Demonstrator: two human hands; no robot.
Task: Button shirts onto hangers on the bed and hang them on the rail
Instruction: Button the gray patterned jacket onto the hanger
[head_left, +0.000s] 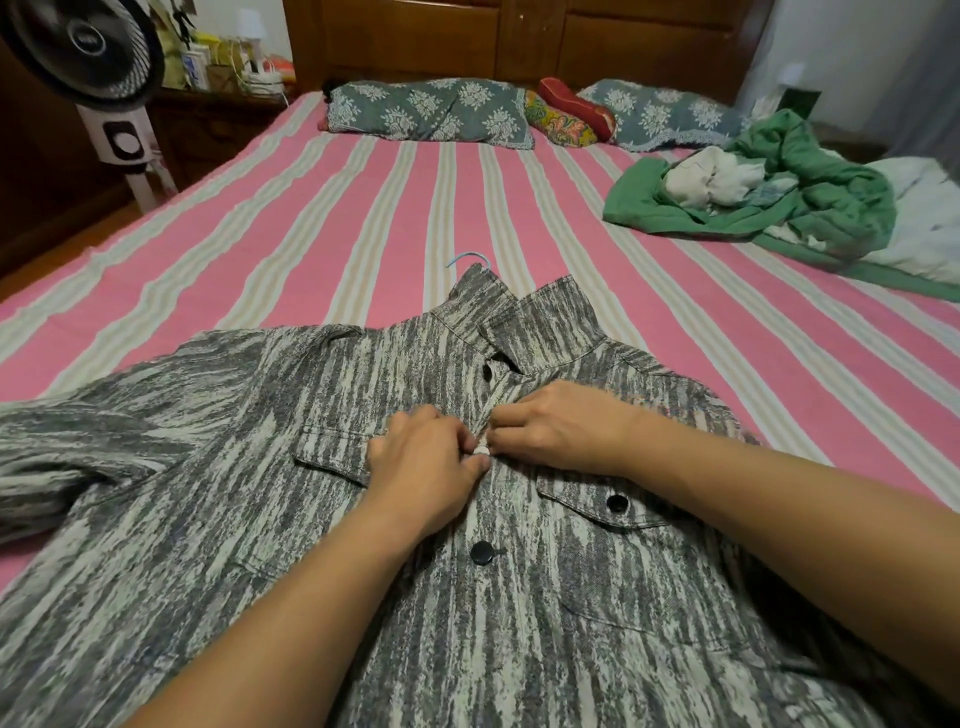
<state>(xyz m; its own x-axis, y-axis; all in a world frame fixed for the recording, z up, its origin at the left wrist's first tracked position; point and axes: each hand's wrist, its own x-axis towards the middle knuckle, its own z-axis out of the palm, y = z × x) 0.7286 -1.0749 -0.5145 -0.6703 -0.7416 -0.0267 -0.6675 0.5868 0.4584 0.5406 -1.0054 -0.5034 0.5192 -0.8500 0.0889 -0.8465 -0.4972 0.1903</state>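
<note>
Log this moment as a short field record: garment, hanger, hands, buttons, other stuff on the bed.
garment: grey-and-white shirt lying flat, front up, on the striped bed
hanger: blue hook poking out past the collar
left hand: pinching the placket at chest height
right hand: pinching the opposite edge, fingertips meeting the left
buttons: dark placket button below the hands; pocket button
other: green bedding heap, pillows

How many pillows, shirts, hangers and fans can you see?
Pillows: 4, two blue flowered, one colourful, one red
Shirts: 1 grey shirt
Hangers: 1 blue hanger hook
Fans: 1 fan
Total: 7
</note>
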